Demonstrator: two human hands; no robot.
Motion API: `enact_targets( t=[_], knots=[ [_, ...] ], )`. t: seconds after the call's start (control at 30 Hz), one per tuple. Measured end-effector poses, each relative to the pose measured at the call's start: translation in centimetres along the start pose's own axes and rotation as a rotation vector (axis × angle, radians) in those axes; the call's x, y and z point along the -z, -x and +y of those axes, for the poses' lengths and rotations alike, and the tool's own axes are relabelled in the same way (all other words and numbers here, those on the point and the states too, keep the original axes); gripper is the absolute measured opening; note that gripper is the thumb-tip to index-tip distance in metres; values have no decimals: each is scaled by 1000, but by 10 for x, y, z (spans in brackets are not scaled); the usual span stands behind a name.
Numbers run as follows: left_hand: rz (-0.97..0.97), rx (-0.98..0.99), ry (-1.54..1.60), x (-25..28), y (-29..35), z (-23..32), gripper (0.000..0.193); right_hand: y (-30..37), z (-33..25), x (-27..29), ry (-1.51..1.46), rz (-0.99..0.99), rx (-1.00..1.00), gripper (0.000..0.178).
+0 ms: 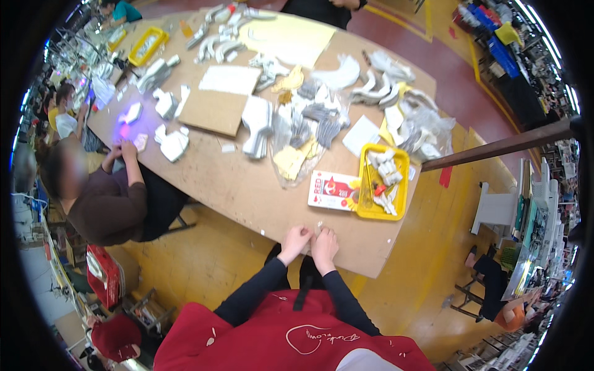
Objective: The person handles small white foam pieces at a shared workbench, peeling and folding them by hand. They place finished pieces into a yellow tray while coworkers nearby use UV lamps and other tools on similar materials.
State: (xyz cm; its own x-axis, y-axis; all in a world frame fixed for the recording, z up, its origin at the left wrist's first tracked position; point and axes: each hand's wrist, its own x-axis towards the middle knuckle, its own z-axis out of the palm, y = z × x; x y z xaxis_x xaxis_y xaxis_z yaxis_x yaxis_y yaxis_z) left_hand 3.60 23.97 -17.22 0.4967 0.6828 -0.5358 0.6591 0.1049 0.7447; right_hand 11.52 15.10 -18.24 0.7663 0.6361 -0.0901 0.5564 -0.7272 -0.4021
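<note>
My left hand [295,243] and my right hand [324,248] are close together at the near edge of the large brown table [247,201]. The fingers of both are curled in and look pinched. A tiny whitish bit [319,226] shows at the fingertips, too small to name. Just beyond my hands lies a flat white and red box [334,191] with a flower picture. To its right, overlapping its edge, is a yellow plastic tray [362,196] holding white fabric pieces [386,169] and a small orange-red item [379,190].
Stacks of cut white and grey fabric pieces [257,123], a cardboard sheet [211,111] and clear plastic bags [427,131] spread over the table. A co-worker in a brown top [111,201] sits at the left. A dark bar [495,147] juts out at the right.
</note>
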Motion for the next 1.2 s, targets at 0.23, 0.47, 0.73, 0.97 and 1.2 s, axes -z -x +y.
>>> enact_targets(
  t=[0.23,0.47,0.73,0.97,1.2],
  knots=[
    [-73,90,519,65,51,-19,24,-18,1,-16,-510,-449,-95,22],
    [-46,-130,617,129,89,74,28,-9,-86,112,-1111,-427,39,17],
    [-217,-454,751,190,121,165,12,14,-158,227,-1101,-194,202,13],
    [-219,-446,670,192,136,188,14,-6,-156,251,-1349,-197,131,9],
    [-110,-564,509,185,134,196,11,-16,-135,263,-1136,-241,222,8]
  ],
)
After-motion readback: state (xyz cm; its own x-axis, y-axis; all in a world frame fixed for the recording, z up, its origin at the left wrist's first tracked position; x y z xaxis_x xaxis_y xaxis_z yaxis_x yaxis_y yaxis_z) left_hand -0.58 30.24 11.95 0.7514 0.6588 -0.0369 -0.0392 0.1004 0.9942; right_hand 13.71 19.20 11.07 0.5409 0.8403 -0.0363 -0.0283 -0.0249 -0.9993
